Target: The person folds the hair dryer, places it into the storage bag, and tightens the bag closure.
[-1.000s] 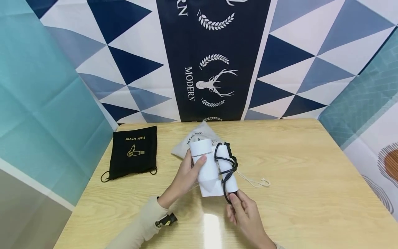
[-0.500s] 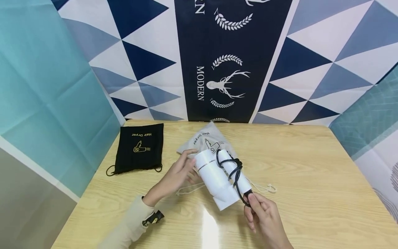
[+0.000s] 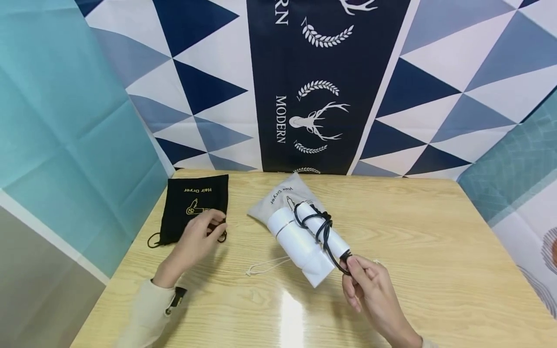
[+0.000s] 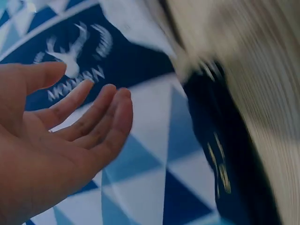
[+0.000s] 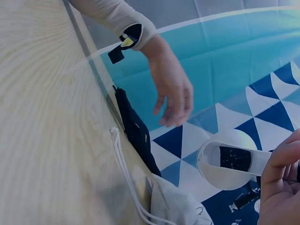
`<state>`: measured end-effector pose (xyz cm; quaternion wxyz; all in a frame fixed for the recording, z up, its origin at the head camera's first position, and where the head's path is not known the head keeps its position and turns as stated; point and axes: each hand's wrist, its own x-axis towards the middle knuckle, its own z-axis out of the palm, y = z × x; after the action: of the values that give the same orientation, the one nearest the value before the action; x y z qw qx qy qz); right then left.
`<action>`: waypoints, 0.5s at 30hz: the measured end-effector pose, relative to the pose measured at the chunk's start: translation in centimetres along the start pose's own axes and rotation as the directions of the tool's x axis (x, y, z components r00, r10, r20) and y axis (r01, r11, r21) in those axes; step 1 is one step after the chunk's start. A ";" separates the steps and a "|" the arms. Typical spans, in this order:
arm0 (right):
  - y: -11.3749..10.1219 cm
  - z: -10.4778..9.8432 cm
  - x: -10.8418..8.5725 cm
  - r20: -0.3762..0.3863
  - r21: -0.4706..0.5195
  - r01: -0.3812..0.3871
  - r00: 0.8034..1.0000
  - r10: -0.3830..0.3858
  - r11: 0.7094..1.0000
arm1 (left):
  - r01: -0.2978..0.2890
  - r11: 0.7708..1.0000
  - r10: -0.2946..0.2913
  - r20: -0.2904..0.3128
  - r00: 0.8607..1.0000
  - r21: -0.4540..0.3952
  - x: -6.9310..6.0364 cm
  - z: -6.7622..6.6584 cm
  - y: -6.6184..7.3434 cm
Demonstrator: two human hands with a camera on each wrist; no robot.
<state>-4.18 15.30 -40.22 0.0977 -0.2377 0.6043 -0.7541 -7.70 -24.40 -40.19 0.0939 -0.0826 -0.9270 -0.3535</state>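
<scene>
In the head view, my right hand (image 3: pixel 372 290) pinches the handle end of a white hair dryer (image 3: pixel 300 244), whose black cord (image 3: pixel 324 232) winds round the folded handle. The dryer is held up in front of a grey drawstring pouch (image 3: pixel 278 195) and hides part of it. Over the right side of a black drawstring pouch (image 3: pixel 180 198) hovers my left hand (image 3: pixel 196 244), holding nothing. Its fingers look loosely bent and apart from the pouch in the left wrist view, where the pouch (image 4: pixel 234 154) lies beyond them.
Both pouches lie on a wooden table (image 3: pixel 413 222), towards its back. A patterned cloth wall (image 3: pixel 313 96) rises behind, with a teal cloth (image 3: pixel 65 121) along the left side. The grey pouch's pale string (image 3: pixel 265 267) trails on the wood.
My left hand has let go of the hair dryer and moved left to the black pouch. The dryer has tilted and now hangs from my right hand alone.
</scene>
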 end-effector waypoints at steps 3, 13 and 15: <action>-0.3 0.1 0.7 -0.012 -0.020 -0.005 1.000 0.005 1.000 | 0.026 0.984 -0.028 0.008 1.000 0.178 -0.3 -0.8 -1.8; -0.8 0.7 2.2 0.002 0.028 -0.018 1.000 0.017 0.999 | 0.053 0.885 -0.098 0.074 0.992 0.463 -0.4 -0.8 -7.5; -0.9 0.7 2.3 0.000 0.041 -0.035 0.999 0.035 0.999 | 0.036 0.896 -0.079 0.079 0.994 0.444 -0.4 -0.5 -7.9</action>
<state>-5.73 13.94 -38.69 0.1155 -0.2247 0.5929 -0.7646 -8.98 -30.58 -44.99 0.0553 -0.0484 -0.9885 -0.1324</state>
